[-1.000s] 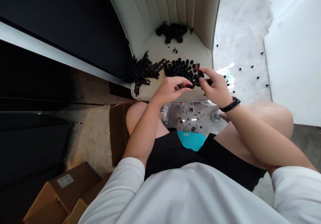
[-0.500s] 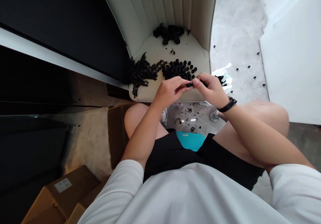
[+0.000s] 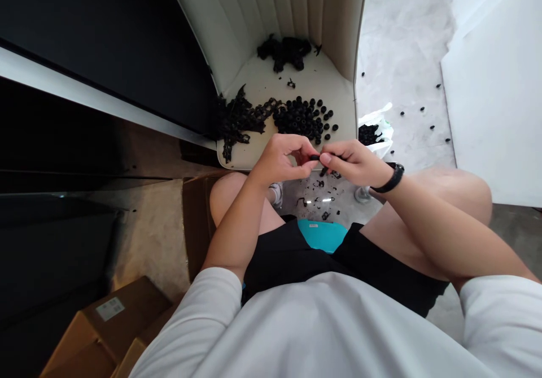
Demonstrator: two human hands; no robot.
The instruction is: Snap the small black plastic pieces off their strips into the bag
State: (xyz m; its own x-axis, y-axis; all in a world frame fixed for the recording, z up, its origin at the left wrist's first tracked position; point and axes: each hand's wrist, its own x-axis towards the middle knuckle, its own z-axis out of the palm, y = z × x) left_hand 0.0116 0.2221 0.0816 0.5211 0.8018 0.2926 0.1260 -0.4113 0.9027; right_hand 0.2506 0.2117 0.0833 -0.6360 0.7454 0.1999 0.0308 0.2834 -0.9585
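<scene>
We look down on a seated person's two bare hands, which meet in front of the knees. The left hand and the right hand each pinch one end of a small black part, thumb and forefinger closed on it, the other fingers curled. The part hangs in the air just in front of the near edge of a cream chair seat. As far as we can tell, its long axis runs side to side, from one hand to the other. Most of it is hidden by the fingertips, so we cannot make out its shape.

The right wrist wears a black wristband. On the seat beyond the hands lie a cluster of black round pieces, a tangle of black strips to its left and a darker heap against the backrest. Black scraps litter the floor below the hands.
</scene>
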